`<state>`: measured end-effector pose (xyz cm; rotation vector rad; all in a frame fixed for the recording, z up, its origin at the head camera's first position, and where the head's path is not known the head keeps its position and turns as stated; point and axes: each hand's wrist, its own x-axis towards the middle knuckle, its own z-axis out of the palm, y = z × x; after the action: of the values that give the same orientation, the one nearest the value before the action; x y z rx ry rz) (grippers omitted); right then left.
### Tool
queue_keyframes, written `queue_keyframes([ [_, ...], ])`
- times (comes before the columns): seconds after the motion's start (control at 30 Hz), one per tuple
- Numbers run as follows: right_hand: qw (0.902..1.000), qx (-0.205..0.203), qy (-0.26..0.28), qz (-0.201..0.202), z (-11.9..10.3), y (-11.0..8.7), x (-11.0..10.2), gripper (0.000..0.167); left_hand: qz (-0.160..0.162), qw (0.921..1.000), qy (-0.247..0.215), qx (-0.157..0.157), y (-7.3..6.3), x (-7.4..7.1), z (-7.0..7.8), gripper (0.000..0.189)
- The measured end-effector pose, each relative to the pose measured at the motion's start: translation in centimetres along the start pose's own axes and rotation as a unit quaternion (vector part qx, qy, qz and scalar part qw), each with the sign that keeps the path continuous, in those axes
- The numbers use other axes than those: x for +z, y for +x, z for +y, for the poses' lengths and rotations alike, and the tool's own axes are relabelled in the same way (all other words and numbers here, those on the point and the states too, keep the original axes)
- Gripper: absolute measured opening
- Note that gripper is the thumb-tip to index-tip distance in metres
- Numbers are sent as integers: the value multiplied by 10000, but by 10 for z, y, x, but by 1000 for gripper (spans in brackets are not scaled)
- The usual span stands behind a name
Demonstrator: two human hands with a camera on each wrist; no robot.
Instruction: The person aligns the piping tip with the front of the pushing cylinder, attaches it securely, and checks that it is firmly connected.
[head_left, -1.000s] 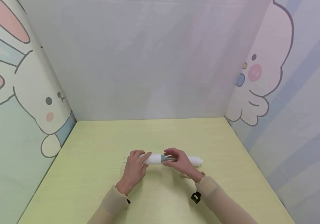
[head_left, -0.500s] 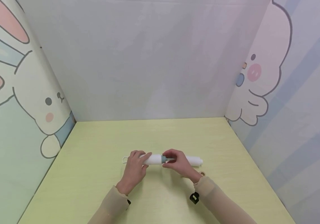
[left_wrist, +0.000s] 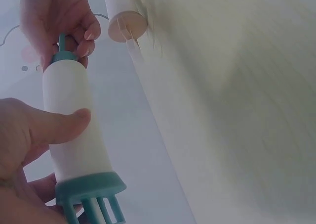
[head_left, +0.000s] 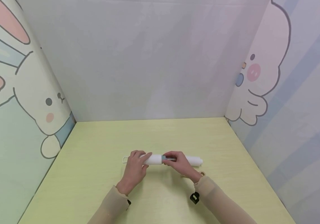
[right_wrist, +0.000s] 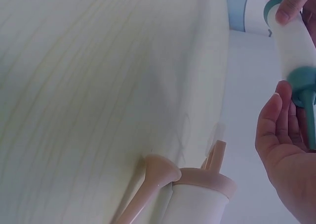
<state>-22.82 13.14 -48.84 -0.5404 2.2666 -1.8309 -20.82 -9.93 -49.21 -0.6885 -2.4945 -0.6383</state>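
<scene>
In the head view a white tube (head_left: 154,159) with teal ends lies sideways above the table. My left hand (head_left: 134,168) grips its left part, thumb across the white barrel (left_wrist: 74,150) in the left wrist view. A teal collar with prongs (left_wrist: 91,189) sits at that near end. My right hand (head_left: 179,162) holds the other end, its fingers curled at the teal cap (left_wrist: 64,57). From this cap a thin teal stem (right_wrist: 309,117) reaches toward the right palm. A white loop (head_left: 124,159) sticks out left of the left hand.
A second white tube (head_left: 194,161) lies behind the right hand, with a pinkish cap (right_wrist: 205,180) in the right wrist view. Beside it is a pinkish rod with a flared end (right_wrist: 160,170). Printed walls surround the pale yellow table (head_left: 154,137).
My right fingers have drawn together around the teal cap, and the hand has lowered slightly. The left hand and the tube have hardly moved.
</scene>
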Motion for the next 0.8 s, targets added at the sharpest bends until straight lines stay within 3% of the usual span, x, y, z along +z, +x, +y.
queue_keyframes([
  [0.17, 9999, -81, -141, -2, 9, 4, 0, 26, -46, 10000, 10, -41, 0, -1, 1, 54],
  [0.3, 9995, -91, -285, -105, -12, 1, 2, 23, -57, 9999, 71, -52, 0, -1, 0, 54],
  [0.4, 9994, -35, -302, -190, -13, 2, 2, 23, -21, 9999, 142, -21, -1, 0, -1, 54],
  [0.6, 9998, 30, -47, -187, 16, 10, 3, 28, 64, 9997, 247, 19, -2, 0, -5, 54],
  [0.8, 9995, -108, -298, 67, 28, 15, 14, 32, -100, 9992, 331, -177, -7, -1, -14, 52],
])
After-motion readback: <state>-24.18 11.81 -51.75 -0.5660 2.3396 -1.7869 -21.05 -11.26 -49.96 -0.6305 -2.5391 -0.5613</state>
